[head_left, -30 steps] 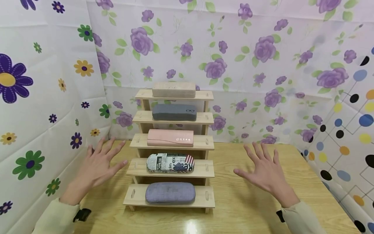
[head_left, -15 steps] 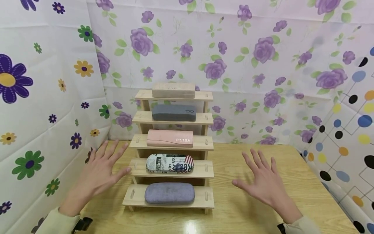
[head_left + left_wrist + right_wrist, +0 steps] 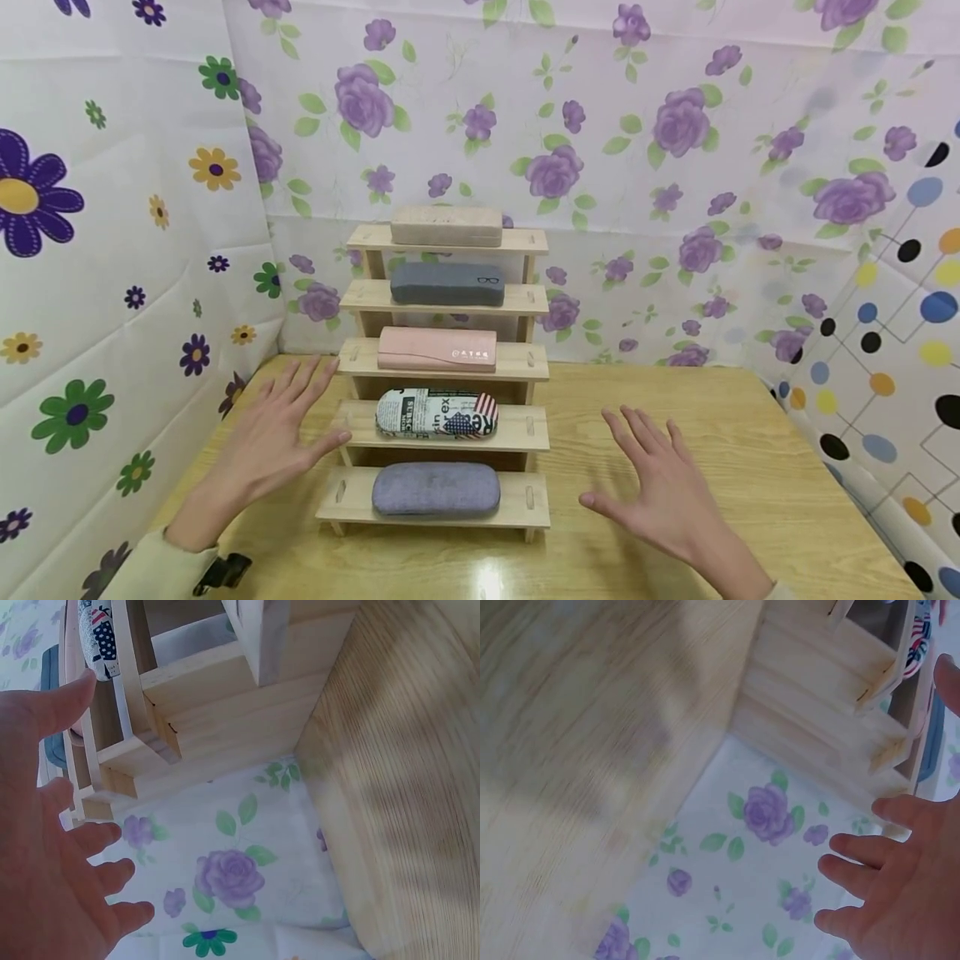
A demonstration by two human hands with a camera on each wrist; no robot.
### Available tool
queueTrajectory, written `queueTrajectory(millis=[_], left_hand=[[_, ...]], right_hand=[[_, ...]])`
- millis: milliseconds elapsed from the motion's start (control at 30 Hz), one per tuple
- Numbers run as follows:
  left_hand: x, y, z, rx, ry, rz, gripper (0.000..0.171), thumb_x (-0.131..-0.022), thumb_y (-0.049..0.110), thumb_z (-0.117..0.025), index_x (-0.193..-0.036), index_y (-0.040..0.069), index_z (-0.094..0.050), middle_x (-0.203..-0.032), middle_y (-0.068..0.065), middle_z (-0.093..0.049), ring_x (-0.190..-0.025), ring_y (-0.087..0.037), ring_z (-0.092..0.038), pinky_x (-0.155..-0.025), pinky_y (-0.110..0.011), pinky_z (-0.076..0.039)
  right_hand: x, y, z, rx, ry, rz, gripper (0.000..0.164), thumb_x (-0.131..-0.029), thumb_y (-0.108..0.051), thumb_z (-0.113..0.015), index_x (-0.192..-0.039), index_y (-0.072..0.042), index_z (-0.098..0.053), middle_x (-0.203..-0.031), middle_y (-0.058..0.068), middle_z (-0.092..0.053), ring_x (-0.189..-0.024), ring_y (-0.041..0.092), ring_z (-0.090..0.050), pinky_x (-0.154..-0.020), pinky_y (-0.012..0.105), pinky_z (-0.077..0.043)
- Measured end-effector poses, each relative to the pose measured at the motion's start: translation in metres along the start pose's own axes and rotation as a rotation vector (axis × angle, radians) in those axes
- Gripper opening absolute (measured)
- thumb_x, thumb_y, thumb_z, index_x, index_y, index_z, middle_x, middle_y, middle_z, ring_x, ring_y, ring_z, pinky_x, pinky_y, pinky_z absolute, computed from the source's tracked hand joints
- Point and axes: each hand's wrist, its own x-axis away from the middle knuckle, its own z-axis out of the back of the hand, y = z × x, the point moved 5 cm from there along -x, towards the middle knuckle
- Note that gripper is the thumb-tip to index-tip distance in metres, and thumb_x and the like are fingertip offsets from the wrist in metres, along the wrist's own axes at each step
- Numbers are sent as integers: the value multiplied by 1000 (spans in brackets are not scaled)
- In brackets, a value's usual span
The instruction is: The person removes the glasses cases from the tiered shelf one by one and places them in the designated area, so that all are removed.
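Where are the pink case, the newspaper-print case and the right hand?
Pink case (image 3: 437,349): head view, middle of its visible face.
Newspaper-print case (image 3: 437,414): head view, middle of its printed surface.
Right hand (image 3: 660,493): head view, back of the hand.

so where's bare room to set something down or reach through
Widest: the tan wooden table between the pale stepped wooden rack and the dotted white cloth, under the right grip. The strip before the rack is bare too. Left of the rack is tighter, with the left grip there. One oblong case, lavender to beige, crowds each step's middle.
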Motion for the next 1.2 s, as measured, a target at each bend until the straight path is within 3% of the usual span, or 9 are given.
queueTrajectory(millis=[167, 333, 500, 667, 933, 1200], left_hand=[[-5, 1, -3, 72, -20, 14, 104, -97, 57, -70, -172, 18, -8, -174, -14, -15, -157, -44, -18, -125, -67, -17], [-8, -1, -5, 127, -27, 34, 107, -94, 57, -74, -172, 24, -8, -171, -22, -22, -152, -51, -26, -115, -77, -28], [-10, -2, -7, 182, -30, 50, 112, -89, 58, -81, -172, 26, -12, -171, -20, -25, -147, -55, -34, -107, -82, -34], [-10, -2, -9, 229, -23, 61, 116, -85, 53, -87, -172, 28, -14, -170, -20, -28, -141, -58, -40, -108, -80, -36], [-11, -3, -11, 302, -11, 77, 117, -82, 48, -91, -171, 30, -17, -165, -22, -35, -140, -58, -42, -110, -76, -37], [-9, -8, -16, 368, -13, 94, 116, -81, 45, -92, -171, 29, -21, -162, -23, -39, -137, -58, -45, -109, -75, -40]], right_hand=[[6, -14, 2, -45, 13, 37, 107, -85, -78, -70, -167, -20, -36, -161, 13, -46, -147, 36, -43, -128, 62, -14], [9, -29, 4, -119, 0, 35, 106, -83, -79, -72, -166, -23, -37, -162, 10, -46, -145, 38, -46, -120, 65, -32], [11, -43, 4, -211, -28, 9, 104, -82, -70, -80, -167, -28, -36, -163, 7, -44, -144, 39, -46, -108, 67, -46], [11, -58, 3, -302, -45, 8, 99, -81, -55, -90, -163, -26, -43, -159, 2, -49, -142, 34, -49, -111, 63, -47], [5, -81, -10, -446, -102, 49, 90, -81, -42, -92, -158, -19, -52, -156, 0, -54, -143, 28, -49, -116, 56, -44], [-4, -98, -29, -484, -152, 99, 80, -85, -39, -90, -152, -13, -57, -151, 6, -59, -140, 28, -53, -115, 54, -45]])
